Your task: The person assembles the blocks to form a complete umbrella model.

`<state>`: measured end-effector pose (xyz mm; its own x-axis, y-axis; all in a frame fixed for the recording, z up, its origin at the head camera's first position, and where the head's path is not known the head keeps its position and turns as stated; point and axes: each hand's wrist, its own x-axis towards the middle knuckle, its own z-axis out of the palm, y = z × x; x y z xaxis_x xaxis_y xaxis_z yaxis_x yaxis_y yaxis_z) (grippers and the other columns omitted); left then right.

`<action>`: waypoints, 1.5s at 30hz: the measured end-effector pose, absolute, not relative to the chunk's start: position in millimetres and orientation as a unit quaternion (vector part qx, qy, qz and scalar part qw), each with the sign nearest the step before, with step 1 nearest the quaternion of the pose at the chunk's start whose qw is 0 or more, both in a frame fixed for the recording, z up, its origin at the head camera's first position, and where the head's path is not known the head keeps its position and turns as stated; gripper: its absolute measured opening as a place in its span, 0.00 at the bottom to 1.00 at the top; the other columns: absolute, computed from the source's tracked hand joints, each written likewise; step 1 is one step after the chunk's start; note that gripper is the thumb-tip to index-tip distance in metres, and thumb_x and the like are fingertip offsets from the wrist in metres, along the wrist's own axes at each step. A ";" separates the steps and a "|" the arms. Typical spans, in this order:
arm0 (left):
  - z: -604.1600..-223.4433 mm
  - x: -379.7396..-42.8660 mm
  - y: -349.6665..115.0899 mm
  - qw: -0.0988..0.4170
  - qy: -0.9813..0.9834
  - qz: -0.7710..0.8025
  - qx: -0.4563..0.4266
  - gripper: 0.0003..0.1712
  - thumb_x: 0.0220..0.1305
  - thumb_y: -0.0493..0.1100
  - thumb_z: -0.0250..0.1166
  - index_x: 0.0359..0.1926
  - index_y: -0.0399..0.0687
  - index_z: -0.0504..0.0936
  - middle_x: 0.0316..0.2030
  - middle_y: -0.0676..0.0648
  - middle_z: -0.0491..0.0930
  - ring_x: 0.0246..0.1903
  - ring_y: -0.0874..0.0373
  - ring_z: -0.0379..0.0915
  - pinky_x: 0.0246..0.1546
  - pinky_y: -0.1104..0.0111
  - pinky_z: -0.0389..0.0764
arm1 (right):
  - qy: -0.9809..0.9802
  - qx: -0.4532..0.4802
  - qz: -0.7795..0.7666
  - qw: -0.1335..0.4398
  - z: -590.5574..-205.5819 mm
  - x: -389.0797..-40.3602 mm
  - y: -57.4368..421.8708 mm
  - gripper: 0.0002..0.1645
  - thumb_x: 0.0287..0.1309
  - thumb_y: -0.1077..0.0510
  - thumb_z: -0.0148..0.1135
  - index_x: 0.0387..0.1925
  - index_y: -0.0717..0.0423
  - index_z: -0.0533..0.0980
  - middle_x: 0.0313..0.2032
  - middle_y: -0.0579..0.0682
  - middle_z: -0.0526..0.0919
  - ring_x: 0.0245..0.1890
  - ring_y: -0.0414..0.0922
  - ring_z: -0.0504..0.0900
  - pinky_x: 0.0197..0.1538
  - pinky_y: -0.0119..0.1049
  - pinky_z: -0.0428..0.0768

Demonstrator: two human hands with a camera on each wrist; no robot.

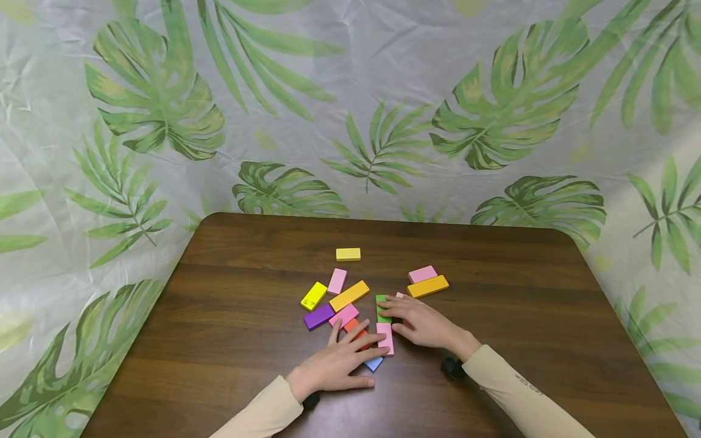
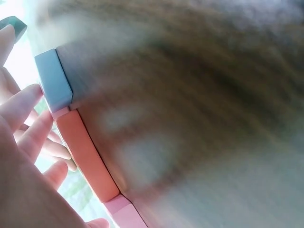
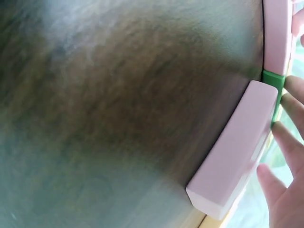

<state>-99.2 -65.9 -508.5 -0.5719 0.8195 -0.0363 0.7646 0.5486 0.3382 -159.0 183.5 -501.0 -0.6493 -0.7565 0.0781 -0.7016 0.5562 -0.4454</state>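
In the head view my left hand [image 1: 331, 365] lies spread over the blocks, its fingertips on an upright-lying pink block [image 1: 384, 329]. Under and beside its fingers show a red block [image 1: 352, 326], a light blue block [image 1: 375, 364] and another pink block [image 1: 344, 316]. My right hand [image 1: 426, 323] has its fingers extended over a green block [image 1: 381, 317], partly covering it. The left wrist view shows the blue block [image 2: 54, 80] and red block [image 2: 88, 156] by straight fingers. In the right wrist view, fingers reach the green block [image 3: 273, 80], near a pink block [image 3: 232, 152].
Left of the hands lie a purple block [image 1: 319, 317], a yellow block [image 1: 314, 296], an orange block [image 1: 349, 295] and a pink block [image 1: 336, 281]. Farther back are a pale yellow block [image 1: 348, 254] and, rightward, an orange block [image 1: 428, 286] against a pink block [image 1: 422, 274].
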 end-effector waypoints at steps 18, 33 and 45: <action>-508.9 -102.0 -69.9 0.098 0.869 0.166 0.455 0.37 0.65 0.63 0.56 0.72 0.62 0.60 0.71 0.55 0.55 0.72 0.48 0.37 0.59 0.31 0.42 | 0.883 -0.414 -0.216 0.051 -505.7 -155.4 184.6 0.26 0.63 0.55 0.59 0.62 0.57 0.72 0.65 0.50 0.69 0.68 0.50 0.61 0.68 0.54 0.53; -495.1 -158.2 -95.5 0.039 0.907 0.223 0.356 0.35 0.65 0.54 0.61 0.69 0.46 0.65 0.71 0.44 0.56 0.70 0.45 0.47 0.62 0.35 0.44 | 0.884 -0.410 -0.220 0.047 -502.7 -149.7 187.5 0.26 0.62 0.57 0.60 0.61 0.58 0.73 0.64 0.51 0.70 0.67 0.50 0.64 0.68 0.52 0.55; -492.0 -210.7 -95.0 0.071 0.929 0.220 0.290 0.36 0.68 0.54 0.58 0.71 0.44 0.61 0.72 0.43 0.51 0.71 0.46 0.45 0.63 0.36 0.42 | 0.892 -0.403 -0.197 0.052 -504.2 -145.5 187.3 0.26 0.63 0.55 0.59 0.62 0.57 0.73 0.64 0.51 0.70 0.67 0.49 0.63 0.68 0.50 0.57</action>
